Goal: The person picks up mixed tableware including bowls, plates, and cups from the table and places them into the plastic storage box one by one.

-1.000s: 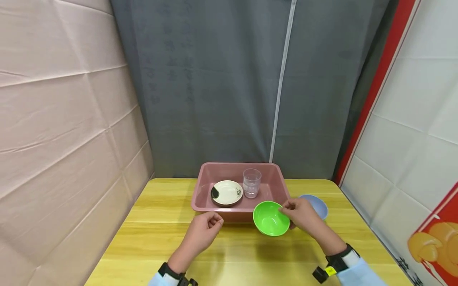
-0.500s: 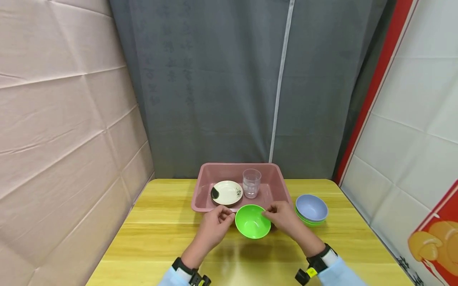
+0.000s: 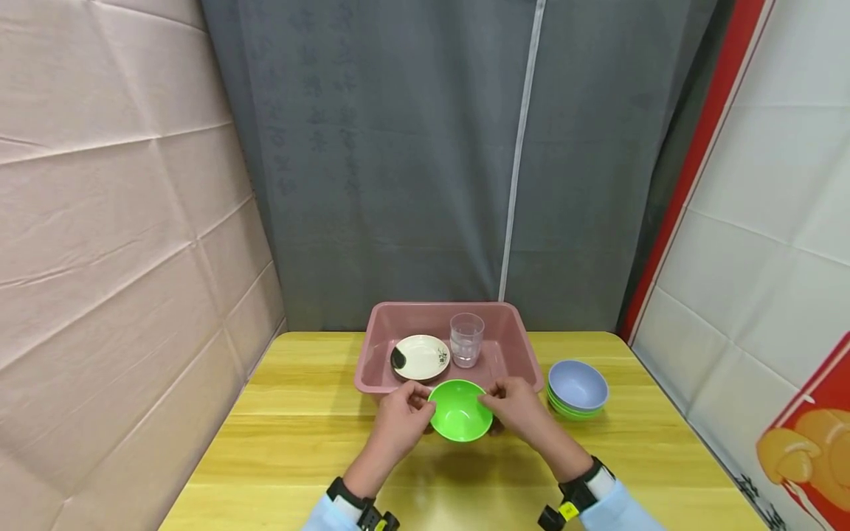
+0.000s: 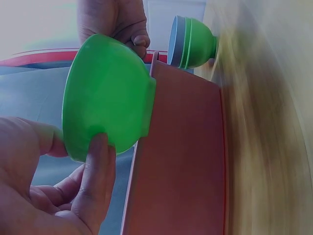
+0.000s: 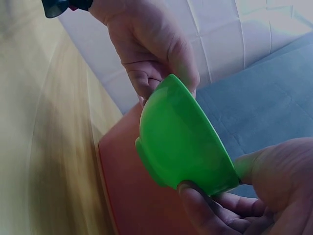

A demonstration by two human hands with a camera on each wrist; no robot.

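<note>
A bright green bowl (image 3: 461,413) is held up above the table, in front of the pink basin (image 3: 361,369). My left hand (image 3: 398,419) pinches its left side, thumb at the rim and fingers under the outer wall, as the left wrist view shows of the bowl (image 4: 105,93). On the opposite side my right hand (image 3: 521,413) grips it the same way; in the right wrist view the fingers (image 5: 195,203) press the wall below the rim. Inside the basin lie a white plate (image 3: 425,357) with a dark patch and a clear glass (image 3: 467,339).
To the right of the basin stands a stack of bowls, a blue bowl (image 3: 578,385) on top of green ones (image 3: 572,413). The wooden table (image 3: 279,420) ends at a grey curtain (image 3: 398,184) behind, with cloth walls at both sides.
The green bowl has moved left, from beside the stack to before the basin. The left hand has come right and taken hold of it, while the right hand kept its grip.
</note>
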